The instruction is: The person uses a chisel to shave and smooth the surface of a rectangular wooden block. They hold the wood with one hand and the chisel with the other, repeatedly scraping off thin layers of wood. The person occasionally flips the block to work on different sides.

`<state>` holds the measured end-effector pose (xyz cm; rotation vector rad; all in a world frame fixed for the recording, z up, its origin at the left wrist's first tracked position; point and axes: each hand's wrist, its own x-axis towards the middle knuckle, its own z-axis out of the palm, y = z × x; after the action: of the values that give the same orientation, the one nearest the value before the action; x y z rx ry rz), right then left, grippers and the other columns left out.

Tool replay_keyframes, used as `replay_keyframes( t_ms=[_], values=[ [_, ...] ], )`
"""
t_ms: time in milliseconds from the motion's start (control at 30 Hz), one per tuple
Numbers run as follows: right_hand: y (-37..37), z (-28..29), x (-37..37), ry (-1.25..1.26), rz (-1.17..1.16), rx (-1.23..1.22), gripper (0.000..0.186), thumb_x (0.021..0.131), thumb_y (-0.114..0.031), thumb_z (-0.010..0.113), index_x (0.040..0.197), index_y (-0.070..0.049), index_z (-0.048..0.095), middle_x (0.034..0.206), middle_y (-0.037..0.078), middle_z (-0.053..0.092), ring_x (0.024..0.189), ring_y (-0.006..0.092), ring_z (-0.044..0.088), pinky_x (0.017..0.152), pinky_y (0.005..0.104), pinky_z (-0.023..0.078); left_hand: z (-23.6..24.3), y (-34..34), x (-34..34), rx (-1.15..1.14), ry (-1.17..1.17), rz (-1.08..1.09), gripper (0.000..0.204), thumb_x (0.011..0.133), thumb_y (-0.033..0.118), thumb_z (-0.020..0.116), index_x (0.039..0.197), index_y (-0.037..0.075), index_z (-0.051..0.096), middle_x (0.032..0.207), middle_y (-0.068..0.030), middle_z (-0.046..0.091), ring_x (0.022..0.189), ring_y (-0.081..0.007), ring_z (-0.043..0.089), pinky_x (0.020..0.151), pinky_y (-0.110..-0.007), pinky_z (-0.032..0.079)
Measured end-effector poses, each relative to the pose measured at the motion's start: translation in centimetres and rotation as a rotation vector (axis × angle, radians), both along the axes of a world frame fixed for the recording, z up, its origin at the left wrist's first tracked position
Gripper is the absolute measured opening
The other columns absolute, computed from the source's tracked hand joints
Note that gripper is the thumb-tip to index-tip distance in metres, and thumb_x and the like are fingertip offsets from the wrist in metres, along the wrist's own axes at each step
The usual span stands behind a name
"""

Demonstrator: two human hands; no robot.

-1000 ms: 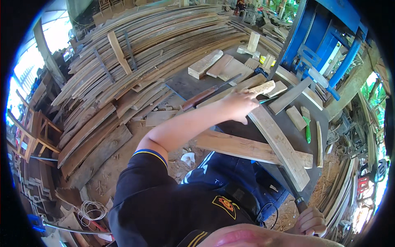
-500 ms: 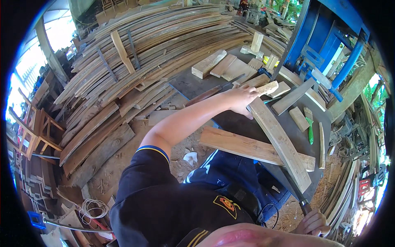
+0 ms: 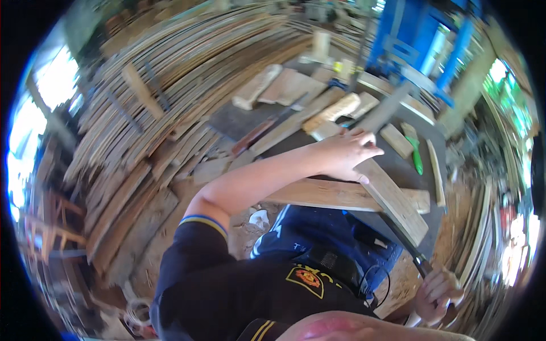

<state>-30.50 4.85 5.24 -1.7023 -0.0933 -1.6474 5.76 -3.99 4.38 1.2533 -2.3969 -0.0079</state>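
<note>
My left hand (image 3: 348, 154) lies across a long wooden board (image 3: 398, 199), thumb on one side and fingers bent over its top face. The board slants from the workbench toward my right. Beneath its near end runs a long dark tool (image 3: 402, 234), with most of its far part hidden. My right hand (image 3: 437, 296) is closed round the tool's black handle. A second board (image 3: 324, 194) lies crosswise under the first, along the near side of the bench. Just beyond my left hand rests a short, pale wood block (image 3: 333, 112).
Several wood offcuts (image 3: 290, 85) sit on the dark bench top (image 3: 227, 118). A green-handled brush (image 3: 417, 156) lies on the right near another block. Blue machinery (image 3: 395, 34) stands behind. Long stacked planks (image 3: 170, 68) fill the left side.
My left hand has slid along the board toward its near end. My right hand has shifted slightly outward with the tool. The whole view has turned a little and blurred.
</note>
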Motion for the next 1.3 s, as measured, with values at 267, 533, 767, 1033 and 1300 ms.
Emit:
replay_keyframes(
  t_ms=[267,533,767,1033,1300],
  values=[
    [0.3,1.5,1.3,-0.038,-0.058,0.061,0.023,0.094,-0.018,0.062,0.076,-0.011,0.049,0.053,-0.002,0.047,0.041,0.0126,0.043,0.044,0.0299,0.04,1.3,0.9,-6.3,0.044,-0.061,-0.189,0.067,0.08,0.04,0.079,0.137,0.012,0.057,0.131,-0.0117,0.056,0.122,-0.0333,0.055,0.106,-0.048,0.04],
    [-0.4,-0.8,-0.2,-0.189,-0.056,0.093,0.023,0.096,-0.016,0.058,0.077,-0.009,0.046,0.052,-0.001,0.046,0.04,0.0133,0.042,0.045,0.0322,0.042,-1.0,-1.8,-8.5,0.083,-0.109,-0.249,0.08,0.075,0.037,0.082,0.144,0.009,0.051,0.134,-0.0162,0.059,0.123,-0.0355,0.056,0.106,-0.047,0.041],
    [-0.8,-2.2,-1.0,-0.298,-0.052,0.18,0.018,0.1,-0.017,0.052,0.084,-0.01,0.046,0.054,-0.001,0.044,0.046,0.0125,0.043,0.052,0.0337,0.042,-2.2,-1.9,-8.1,-0.061,-0.139,-0.234,0.078,0.079,0.042,0.078,0.143,0.007,0.051,0.129,-0.0152,0.06,0.118,-0.034,0.058,0.104,-0.047,0.043],
    [-1.2,-2.7,-1.2,-0.407,-0.191,0.24,0.015,0.101,-0.024,0.047,0.095,-0.011,0.044,0.059,0.0,0.042,0.051,0.0142,0.045,0.057,0.0344,0.042,-2.9,-1.8,-8.1,-0.125,-0.142,-0.207,0.075,0.081,0.045,0.076,0.142,0.007,0.053,0.126,-0.0135,0.06,0.116,-0.0329,0.058,0.102,-0.047,0.043],
    [-2.5,-1.9,0.0,-0.62,-0.533,0.347,0.029,0.108,-0.041,0.042,0.103,-0.013,0.046,0.065,0.001,0.042,0.057,0.0149,0.044,0.057,0.0345,0.041,-3.1,-2.1,-7.8,-0.155,-0.143,-0.213,0.075,0.083,0.05,0.073,0.141,0.006,0.054,0.126,-0.0137,0.06,0.116,-0.0331,0.058,0.102,-0.047,0.043]
  ],
)
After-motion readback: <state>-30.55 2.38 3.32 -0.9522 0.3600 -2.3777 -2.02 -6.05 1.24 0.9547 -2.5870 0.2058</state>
